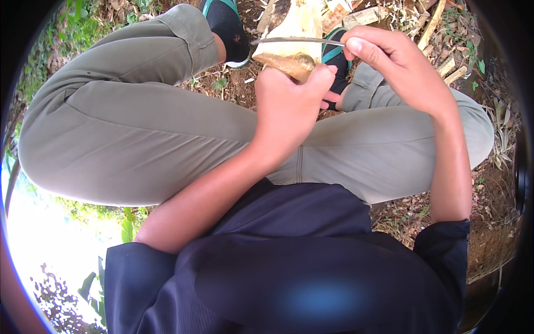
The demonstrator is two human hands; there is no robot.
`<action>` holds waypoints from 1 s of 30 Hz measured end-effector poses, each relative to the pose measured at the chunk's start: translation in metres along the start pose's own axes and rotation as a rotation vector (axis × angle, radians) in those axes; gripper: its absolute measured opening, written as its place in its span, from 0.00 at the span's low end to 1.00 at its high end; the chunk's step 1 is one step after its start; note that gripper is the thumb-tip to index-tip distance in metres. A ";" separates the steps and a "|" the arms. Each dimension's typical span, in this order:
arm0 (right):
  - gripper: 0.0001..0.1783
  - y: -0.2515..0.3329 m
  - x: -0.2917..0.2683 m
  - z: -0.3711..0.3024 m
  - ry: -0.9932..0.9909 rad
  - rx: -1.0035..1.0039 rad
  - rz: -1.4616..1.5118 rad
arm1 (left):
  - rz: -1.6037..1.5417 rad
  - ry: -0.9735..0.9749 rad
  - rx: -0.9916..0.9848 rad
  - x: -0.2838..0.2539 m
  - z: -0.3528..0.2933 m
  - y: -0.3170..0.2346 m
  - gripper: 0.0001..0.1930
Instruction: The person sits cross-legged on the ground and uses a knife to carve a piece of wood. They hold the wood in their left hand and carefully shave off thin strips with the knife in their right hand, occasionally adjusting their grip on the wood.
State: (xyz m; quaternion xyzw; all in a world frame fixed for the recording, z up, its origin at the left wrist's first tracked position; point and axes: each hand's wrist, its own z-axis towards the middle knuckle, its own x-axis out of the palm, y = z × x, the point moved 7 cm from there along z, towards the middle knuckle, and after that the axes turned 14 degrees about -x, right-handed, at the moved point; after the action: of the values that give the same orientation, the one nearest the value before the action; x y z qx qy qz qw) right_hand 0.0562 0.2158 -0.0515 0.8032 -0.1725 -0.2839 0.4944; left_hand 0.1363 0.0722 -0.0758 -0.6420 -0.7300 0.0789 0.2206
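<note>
My left hand is closed around the near end of a brown, rounded piece of wood. The wood lies against a pale, rough-cut wooden block between my feet. In my right hand, thumb and fingers pinch the right end of a long, thin metal blade, seen almost edge-on. It reaches leftward across the pale block, just beyond the brown piece. Whether its edge touches the wood I cannot tell. Any handle is hidden in my fingers.
My bent legs in grey-green trousers frame the work. My dark shoes with teal straps stand on either side of the block. Wood chips and split pieces litter the brown soil at the far right. Green plants grow at left.
</note>
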 end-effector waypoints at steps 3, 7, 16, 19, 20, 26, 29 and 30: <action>0.20 0.009 -0.013 0.000 0.034 -0.013 -0.035 | 0.027 0.010 -0.033 0.001 -0.001 0.002 0.18; 0.20 0.005 -0.015 -0.001 0.141 0.045 -0.137 | 0.045 0.006 0.004 0.002 -0.002 0.002 0.18; 0.21 -0.009 -0.014 -0.003 0.129 0.061 -0.072 | 0.067 -0.021 -0.032 0.001 -0.001 0.005 0.17; 0.21 -0.014 -0.014 -0.002 0.189 0.115 -0.043 | 0.100 -0.010 -0.059 0.001 0.000 0.008 0.17; 0.21 -0.015 -0.015 -0.002 0.227 0.144 -0.015 | 0.113 -0.007 -0.060 0.001 0.001 0.009 0.17; 0.21 -0.026 -0.006 -0.004 0.180 0.072 0.043 | 0.073 0.022 -0.093 0.003 -0.002 0.011 0.16; 0.15 -0.024 -0.003 -0.003 0.146 0.077 0.045 | 0.045 0.014 -0.101 -0.001 -0.002 0.013 0.17; 0.13 -0.023 -0.001 -0.003 0.140 0.091 0.040 | 0.039 0.012 -0.102 -0.002 -0.001 0.013 0.17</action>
State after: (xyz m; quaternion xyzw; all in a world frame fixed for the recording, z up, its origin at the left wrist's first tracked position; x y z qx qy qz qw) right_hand 0.0569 0.2287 -0.0705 0.8391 -0.1661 -0.2089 0.4740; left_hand 0.1485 0.0721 -0.0802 -0.6670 -0.7191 0.0421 0.1904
